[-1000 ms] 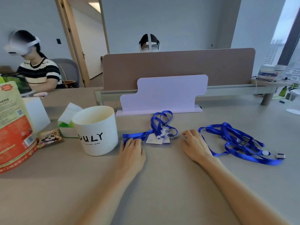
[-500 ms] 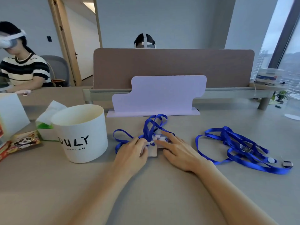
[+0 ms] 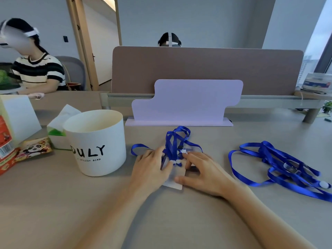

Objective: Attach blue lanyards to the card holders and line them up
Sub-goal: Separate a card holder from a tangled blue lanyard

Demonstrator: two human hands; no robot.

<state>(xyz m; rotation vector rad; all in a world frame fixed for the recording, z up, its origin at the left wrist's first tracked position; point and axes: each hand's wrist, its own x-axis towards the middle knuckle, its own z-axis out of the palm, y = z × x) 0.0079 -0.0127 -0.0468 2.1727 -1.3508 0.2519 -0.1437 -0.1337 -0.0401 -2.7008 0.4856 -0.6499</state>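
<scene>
- Two hands down on the surface (image 3: pixel 179 221), and that wide tan surface carries everything, so nothing has to be lifted to be worked on.
- Well left of the fingers stands the white bucket (image 3: pixel 97 142), clear of the work, with a tissue box (image 3: pixel 59 126) just behind it.
- Well right of the fingers lies a loose tangle of spare lanyards (image 3: pixel 280 168), probably parked there as stock for later holders.
- Left hand (image 3: pixel 150 169) lies flat, its fingers (image 3: pixel 158 153) loosely spread over the strap and the holder's left edge, likely pinning them so they cannot slide.
- Right hand (image 3: pixel 203 173) mirrors it, thumb along the holder's near edge and fingers curled toward the clip; blur hides whether they pinch anything.
- Bunched blue lanyard (image 3: pixel 174 142) rises just beyond the fingertips, its loops piled away from the person, clear of the clip end.
- Card holder (image 3: pixel 175 180) sits between the two hands, touching both, near corner poking out below the thumbs.
- Smallest piece: the white clip (image 3: pixel 183 151), right at the right fingertips; whether it is fastened cannot be told.
</scene>
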